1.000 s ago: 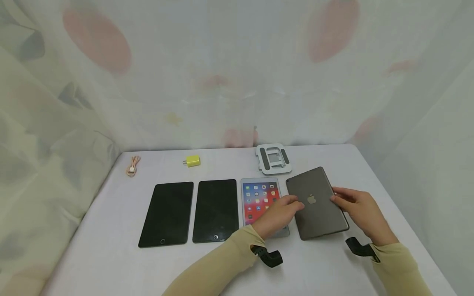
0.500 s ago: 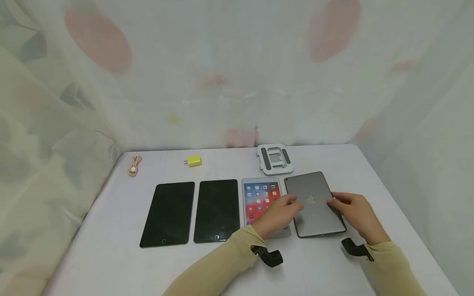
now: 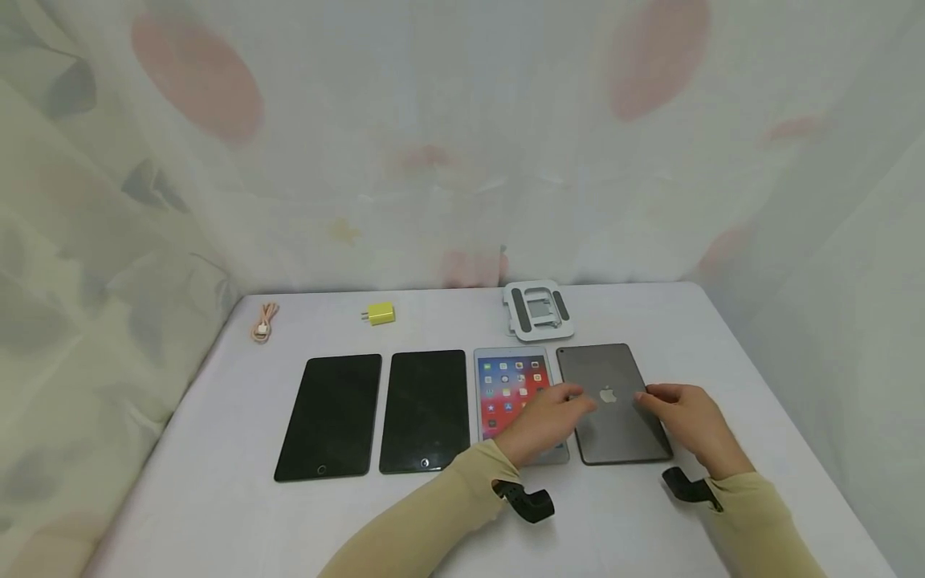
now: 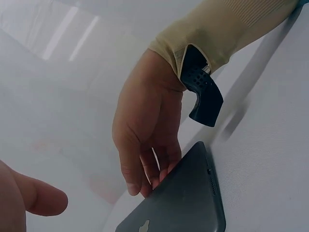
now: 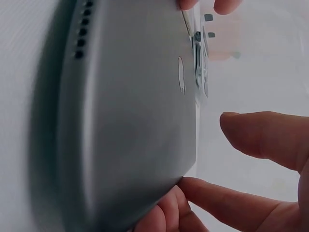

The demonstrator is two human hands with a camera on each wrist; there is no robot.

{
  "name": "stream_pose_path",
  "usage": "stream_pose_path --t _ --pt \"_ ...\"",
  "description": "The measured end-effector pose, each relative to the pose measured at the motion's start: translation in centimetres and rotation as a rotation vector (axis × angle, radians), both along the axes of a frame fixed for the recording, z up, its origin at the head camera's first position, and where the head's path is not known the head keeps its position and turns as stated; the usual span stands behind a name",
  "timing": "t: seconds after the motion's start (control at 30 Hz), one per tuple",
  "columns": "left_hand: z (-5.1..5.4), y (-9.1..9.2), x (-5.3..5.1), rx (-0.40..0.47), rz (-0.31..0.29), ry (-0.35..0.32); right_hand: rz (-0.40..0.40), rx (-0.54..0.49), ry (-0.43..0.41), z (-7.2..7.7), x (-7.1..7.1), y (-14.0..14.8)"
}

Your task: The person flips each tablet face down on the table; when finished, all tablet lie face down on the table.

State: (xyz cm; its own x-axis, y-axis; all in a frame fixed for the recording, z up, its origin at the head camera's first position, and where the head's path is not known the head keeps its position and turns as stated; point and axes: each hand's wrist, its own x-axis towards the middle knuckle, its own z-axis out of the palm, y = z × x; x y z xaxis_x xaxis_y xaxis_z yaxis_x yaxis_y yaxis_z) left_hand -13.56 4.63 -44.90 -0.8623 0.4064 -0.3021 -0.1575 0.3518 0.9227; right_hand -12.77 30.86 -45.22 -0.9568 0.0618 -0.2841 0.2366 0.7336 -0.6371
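A dark grey tablet lies back-up at the right end of a row of tablets, its apple logo showing. At its left edge is my left hand, reaching across the lit white tablet. Its thumb stands apart from the grey back. My right hand is at the opposite edge. The right wrist view has its fingers against that edge and its thumb raised off the surface. Part of the lit screen is hidden behind my left hand.
Two black-screened tablets lie face-up on the left of the white table. Behind the row are a folded white stand, a yellow plug adapter and a coiled pink cable. Curtains enclose the back and sides.
The grey tablet has been lowered from a tilt to lying about flat and turned straighter in line with the others. My right hand has moved slightly left and down; my left hand has barely moved.
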Motion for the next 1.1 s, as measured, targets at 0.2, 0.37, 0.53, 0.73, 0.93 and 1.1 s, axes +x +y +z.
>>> stream_pose_path --t 0.2,0.37,0.53,0.73,0.93,1.1 --pt "0.0 0.2 0.0 -0.007 0.023 -0.001 -0.005 -0.002 0.003 -0.1 0.0 -0.2" --pt "0.0 0.2 0.1 -0.004 0.012 -0.003 -0.012 0.005 -0.002 0.0 -0.1 -0.1" --pt "-0.1 0.1 0.0 -0.004 0.008 -0.001 -0.010 0.004 -0.014 0.1 -0.2 -0.2" --pt "0.0 -0.1 0.1 -0.001 -0.003 0.012 0.006 0.022 -0.021 0.8 -0.3 -0.6" --pt "0.5 -1.8 0.1 -0.006 0.007 0.067 0.068 0.011 0.037 2.2 -1.6 -3.7" --pt "0.8 -4.9 0.0 -0.055 0.072 0.173 0.136 0.050 0.065 3.3 -2.9 -7.9"
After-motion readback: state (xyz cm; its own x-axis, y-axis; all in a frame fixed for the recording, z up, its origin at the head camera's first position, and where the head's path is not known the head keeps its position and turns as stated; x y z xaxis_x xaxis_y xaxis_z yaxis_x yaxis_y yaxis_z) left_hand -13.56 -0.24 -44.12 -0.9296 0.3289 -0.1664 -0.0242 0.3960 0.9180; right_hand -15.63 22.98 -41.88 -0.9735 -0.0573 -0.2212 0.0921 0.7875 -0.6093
